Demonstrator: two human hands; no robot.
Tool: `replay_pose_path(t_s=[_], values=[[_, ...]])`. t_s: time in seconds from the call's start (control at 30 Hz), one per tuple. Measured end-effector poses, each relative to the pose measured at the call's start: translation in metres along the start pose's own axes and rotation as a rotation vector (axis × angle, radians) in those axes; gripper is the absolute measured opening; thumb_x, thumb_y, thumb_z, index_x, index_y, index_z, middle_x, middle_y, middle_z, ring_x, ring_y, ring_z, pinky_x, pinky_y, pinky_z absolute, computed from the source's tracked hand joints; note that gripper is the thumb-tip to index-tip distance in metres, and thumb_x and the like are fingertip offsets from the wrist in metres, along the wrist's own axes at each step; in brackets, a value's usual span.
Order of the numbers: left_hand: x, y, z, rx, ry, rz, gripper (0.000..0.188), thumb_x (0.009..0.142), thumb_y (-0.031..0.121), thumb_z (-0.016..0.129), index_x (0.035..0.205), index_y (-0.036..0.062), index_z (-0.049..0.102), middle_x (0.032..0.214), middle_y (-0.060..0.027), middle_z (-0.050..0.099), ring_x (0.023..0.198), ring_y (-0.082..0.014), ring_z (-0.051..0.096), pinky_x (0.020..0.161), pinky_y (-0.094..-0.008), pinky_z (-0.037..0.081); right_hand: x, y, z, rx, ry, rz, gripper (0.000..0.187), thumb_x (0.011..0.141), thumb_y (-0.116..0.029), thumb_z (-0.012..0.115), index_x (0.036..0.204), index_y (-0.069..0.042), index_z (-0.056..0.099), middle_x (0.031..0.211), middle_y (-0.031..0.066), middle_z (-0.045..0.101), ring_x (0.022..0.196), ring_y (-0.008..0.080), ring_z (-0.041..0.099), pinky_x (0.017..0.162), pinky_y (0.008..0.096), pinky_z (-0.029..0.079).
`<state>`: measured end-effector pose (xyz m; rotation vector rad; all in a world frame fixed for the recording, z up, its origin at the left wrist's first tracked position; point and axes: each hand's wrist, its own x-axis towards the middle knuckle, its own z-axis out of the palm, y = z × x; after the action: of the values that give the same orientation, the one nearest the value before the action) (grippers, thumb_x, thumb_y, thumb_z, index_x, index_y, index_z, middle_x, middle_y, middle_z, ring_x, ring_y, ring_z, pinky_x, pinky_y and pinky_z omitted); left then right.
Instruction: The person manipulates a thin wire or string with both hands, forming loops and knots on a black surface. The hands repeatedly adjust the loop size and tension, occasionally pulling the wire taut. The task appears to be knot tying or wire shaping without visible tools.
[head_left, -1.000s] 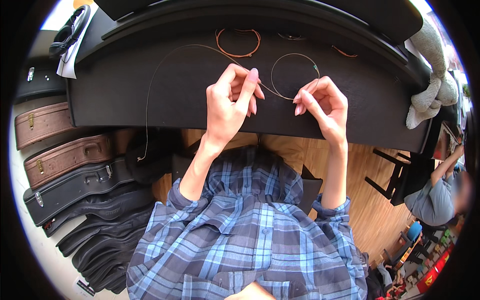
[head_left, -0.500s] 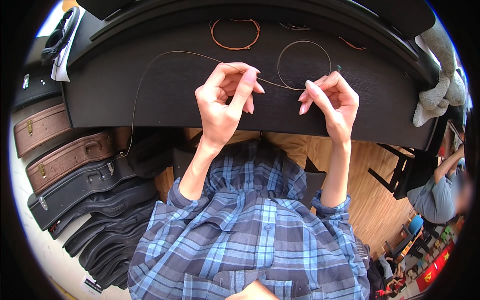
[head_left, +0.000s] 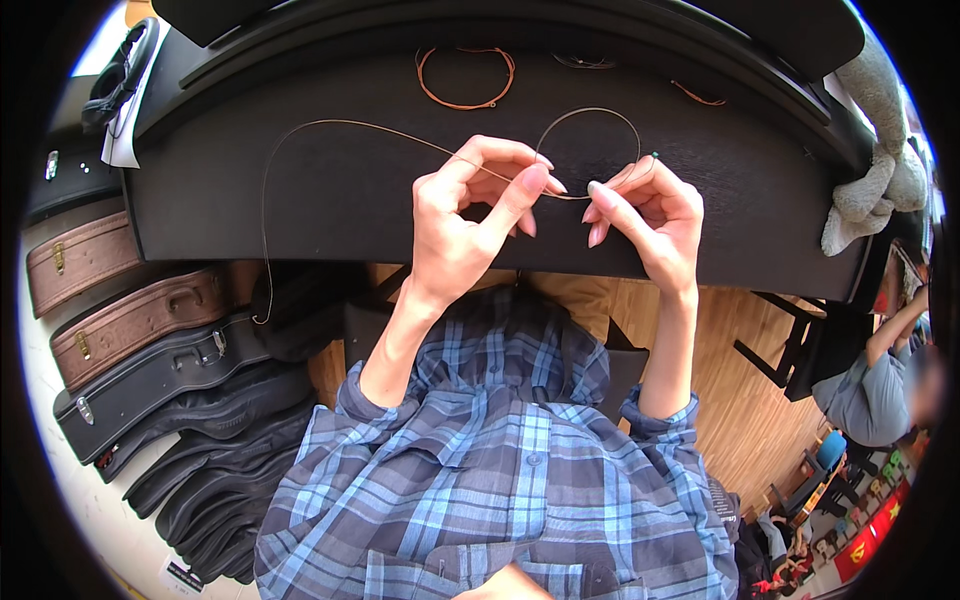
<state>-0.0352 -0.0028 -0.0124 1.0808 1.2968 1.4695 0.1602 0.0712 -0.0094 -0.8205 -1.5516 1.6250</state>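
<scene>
A thin brass-coloured guitar string [head_left: 345, 122] runs between my two hands above the black tabletop [head_left: 330, 215]. Its upper part curves into a round loop standing beyond my fingers. A long free length arcs off to the left and hangs down past the table's front edge. My left hand [head_left: 465, 225] pinches the string between thumb and index finger. My right hand [head_left: 658, 215] is closed on the other side of the loop, thumb against fingers. A small green end [head_left: 655, 155] sticks up just above the right hand's knuckles.
Behind my hands lie a coiled copper-coloured string [head_left: 465, 106], a thin silvery string [head_left: 585, 64] and a short orange piece [head_left: 697, 95]. A grey plush toy [head_left: 860, 205] hangs at the right edge. Brown instrument cases [head_left: 130, 325] and black ones stand at left; a person [head_left: 865, 390] sits far right.
Both hands have come closer together and slightly nearer me. The loop has shifted left and now meets my left fingertips, while the free end on the left hangs a little lower.
</scene>
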Motion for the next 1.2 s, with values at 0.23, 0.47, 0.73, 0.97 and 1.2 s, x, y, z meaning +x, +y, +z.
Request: replay_pose_path(t_s=[0.23,0.47,0.73,0.97,1.2], values=[[0.005,-0.006,0.007,-0.189,-0.074,0.008,0.018,0.106,0.014,0.055,0.102,-0.0026,0.06,0.093,-0.0171,0.074,0.07,-0.0189,0.073,0.057,-0.0262,0.057,0.003,0.002,0.004,-0.044,0.082,-0.028,0.024,0.094,0.005,0.067,0.112,0.001,0.052,0.094,0.0139,0.068,0.076,0.0164,0.07,0.068,0.0269,0.059],[0.004,-0.01,0.002,-0.216,-0.108,-0.04,0.018,0.106,0.015,0.055,0.102,-0.0021,0.06,0.093,-0.0174,0.074,0.068,-0.0186,0.073,0.057,-0.0259,0.057,0.002,0.008,0.006,0.02,0.153,-0.121,0.035,0.091,0.01,0.068,0.117,0.0,0.046,0.102,0.0161,0.066,0.08,0.0206,0.073,0.073,0.0302,0.062],[0.007,-0.004,0.002,-0.267,-0.097,-0.058,0.018,0.106,0.014,0.054,0.103,-0.003,0.058,0.093,-0.0185,0.074,0.066,-0.0186,0.072,0.057,-0.0264,0.057,0.002,0.004,0.005,0.098,0.162,-0.102,0.018,0.097,0.004,0.064,0.109,0.001,0.05,0.097,0.0189,0.07,0.081,0.0222,0.074,0.074,0.0317,0.063],[-0.003,-0.013,0.0,-0.144,-0.04,-0.136,0.017,0.107,0.014,0.052,0.104,-0.0013,0.058,0.094,-0.0156,0.075,0.063,-0.0148,0.069,0.057,-0.0256,0.054,-0.001,0.002,-0.001,0.141,0.177,-0.035,0.016,0.098,0.001,0.063,0.107,0.001,0.05,0.093,0.0202,0.071,0.078,0.0228,0.074,0.072,0.0333,0.063],[-0.003,-0.014,0.003,0.075,-0.019,0.044,0.024,0.11,0.022,0.049,0.105,-0.0006,0.056,0.097,-0.0158,0.074,0.055,-0.0099,0.062,0.051,-0.0203,0.046,0.0,-0.005,0.011,0.265,0.166,-0.082,0.023,0.101,-0.005,0.06,0.113,-0.001,0.041,0.086,0.0147,0.072,0.074,0.0185,0.074,0.064,0.0285,0.059]])
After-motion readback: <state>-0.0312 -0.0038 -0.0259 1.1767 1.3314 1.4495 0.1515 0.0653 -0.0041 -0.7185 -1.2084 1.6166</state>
